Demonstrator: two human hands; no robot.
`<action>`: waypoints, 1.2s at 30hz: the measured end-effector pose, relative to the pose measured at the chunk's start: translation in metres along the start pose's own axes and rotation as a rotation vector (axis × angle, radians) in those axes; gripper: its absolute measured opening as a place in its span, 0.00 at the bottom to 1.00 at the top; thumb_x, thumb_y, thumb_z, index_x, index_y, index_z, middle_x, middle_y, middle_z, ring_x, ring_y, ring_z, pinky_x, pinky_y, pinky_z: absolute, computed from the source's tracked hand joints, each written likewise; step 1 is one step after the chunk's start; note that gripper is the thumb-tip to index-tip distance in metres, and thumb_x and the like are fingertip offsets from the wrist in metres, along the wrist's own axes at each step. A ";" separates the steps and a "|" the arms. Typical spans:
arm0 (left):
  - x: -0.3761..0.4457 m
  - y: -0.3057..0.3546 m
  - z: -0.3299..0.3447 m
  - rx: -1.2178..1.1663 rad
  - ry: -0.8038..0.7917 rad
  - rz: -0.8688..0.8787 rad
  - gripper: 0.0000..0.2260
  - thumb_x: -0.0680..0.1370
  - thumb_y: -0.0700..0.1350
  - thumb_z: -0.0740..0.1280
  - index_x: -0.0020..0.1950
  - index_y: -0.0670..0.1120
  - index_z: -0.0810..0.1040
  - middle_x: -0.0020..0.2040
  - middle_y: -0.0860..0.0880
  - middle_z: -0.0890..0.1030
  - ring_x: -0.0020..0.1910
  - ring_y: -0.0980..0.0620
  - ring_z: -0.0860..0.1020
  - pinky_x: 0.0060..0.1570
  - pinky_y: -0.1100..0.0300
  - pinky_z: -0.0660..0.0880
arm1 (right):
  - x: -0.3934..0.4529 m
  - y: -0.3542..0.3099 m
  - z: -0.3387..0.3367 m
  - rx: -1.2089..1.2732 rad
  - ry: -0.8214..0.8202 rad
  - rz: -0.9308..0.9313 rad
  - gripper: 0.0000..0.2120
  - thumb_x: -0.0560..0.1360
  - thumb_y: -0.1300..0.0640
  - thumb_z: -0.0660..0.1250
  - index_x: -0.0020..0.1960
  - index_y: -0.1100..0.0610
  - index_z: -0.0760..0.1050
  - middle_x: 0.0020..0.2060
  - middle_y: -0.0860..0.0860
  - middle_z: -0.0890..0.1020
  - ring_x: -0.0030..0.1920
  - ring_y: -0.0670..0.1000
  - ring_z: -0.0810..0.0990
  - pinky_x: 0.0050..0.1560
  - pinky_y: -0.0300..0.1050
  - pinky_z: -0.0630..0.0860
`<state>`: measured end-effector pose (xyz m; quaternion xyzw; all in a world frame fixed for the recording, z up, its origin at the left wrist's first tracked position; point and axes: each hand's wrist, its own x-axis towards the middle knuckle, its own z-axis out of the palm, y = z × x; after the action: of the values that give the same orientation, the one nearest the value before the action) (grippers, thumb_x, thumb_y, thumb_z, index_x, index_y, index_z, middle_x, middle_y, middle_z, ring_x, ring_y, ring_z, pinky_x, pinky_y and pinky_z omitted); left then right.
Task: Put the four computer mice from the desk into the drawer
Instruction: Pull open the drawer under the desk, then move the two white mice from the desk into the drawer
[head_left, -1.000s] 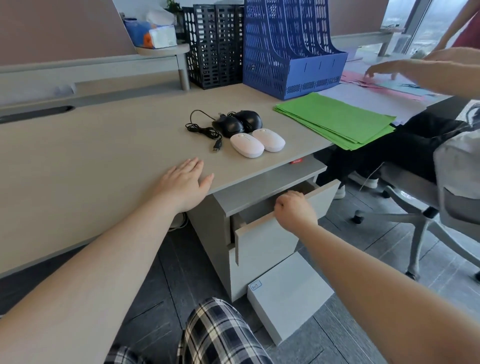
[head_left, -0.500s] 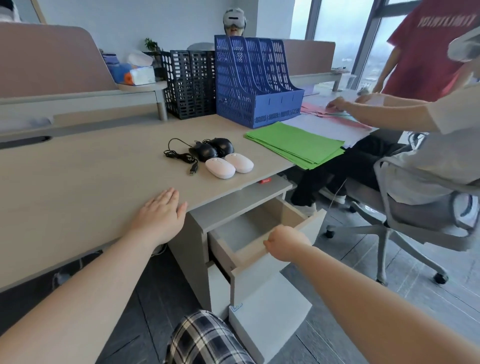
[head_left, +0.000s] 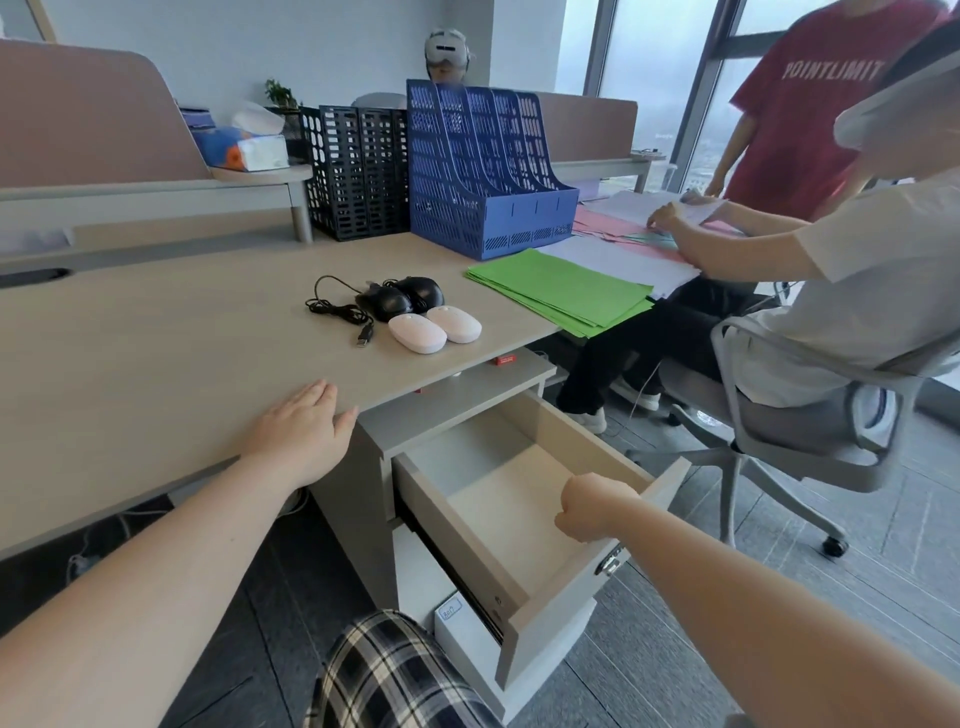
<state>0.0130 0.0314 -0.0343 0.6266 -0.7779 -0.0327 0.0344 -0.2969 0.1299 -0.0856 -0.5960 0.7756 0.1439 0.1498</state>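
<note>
Opening step: the right hand (head_left: 592, 506) is clamped on the front edge of the drawer (head_left: 498, 499) (empty). Left hand (head_left: 304, 431) lies flat, fingers apart, on the worktop (head_left: 156, 353). The four mice (head_left: 415, 314) sit above the drawer; next, pick one.

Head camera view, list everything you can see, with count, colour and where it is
white mice: 2, white, desk centre, side by side
black mice: 2, black, behind the white mice, cable coiled left
drawer: 1, grey, pulled open under the desk, nothing inside
green paper: 1 stack, green, desk right
blue rack: 1, blue, desk back
black rack: 1, black, left of blue rack
chair: 1, grey, right, occupied
left hand: flat on desk edge
right hand: gripping drawer front
</note>
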 end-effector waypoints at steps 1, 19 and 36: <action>0.001 0.001 -0.001 -0.018 0.011 -0.006 0.27 0.83 0.56 0.45 0.79 0.44 0.55 0.80 0.48 0.54 0.79 0.51 0.53 0.75 0.53 0.52 | 0.002 0.000 0.000 -0.002 -0.002 0.005 0.15 0.75 0.53 0.57 0.30 0.57 0.65 0.30 0.50 0.70 0.34 0.54 0.73 0.35 0.40 0.69; 0.053 0.028 -0.022 0.023 0.208 0.088 0.22 0.80 0.58 0.55 0.68 0.47 0.68 0.65 0.46 0.73 0.64 0.44 0.71 0.56 0.51 0.71 | 0.059 -0.060 -0.092 0.310 0.531 -0.193 0.14 0.78 0.47 0.57 0.36 0.51 0.70 0.39 0.51 0.78 0.45 0.55 0.78 0.34 0.42 0.67; 0.154 0.062 0.005 -0.357 0.124 0.037 0.40 0.66 0.70 0.67 0.72 0.51 0.63 0.70 0.45 0.69 0.70 0.42 0.67 0.68 0.50 0.66 | 0.147 -0.109 -0.132 0.574 0.648 -0.225 0.24 0.77 0.44 0.59 0.71 0.50 0.67 0.66 0.52 0.75 0.66 0.58 0.73 0.63 0.53 0.70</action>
<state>-0.0811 -0.1061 -0.0317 0.5968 -0.7676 -0.1310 0.1934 -0.2353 -0.0798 -0.0296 -0.6252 0.7214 -0.2886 0.0734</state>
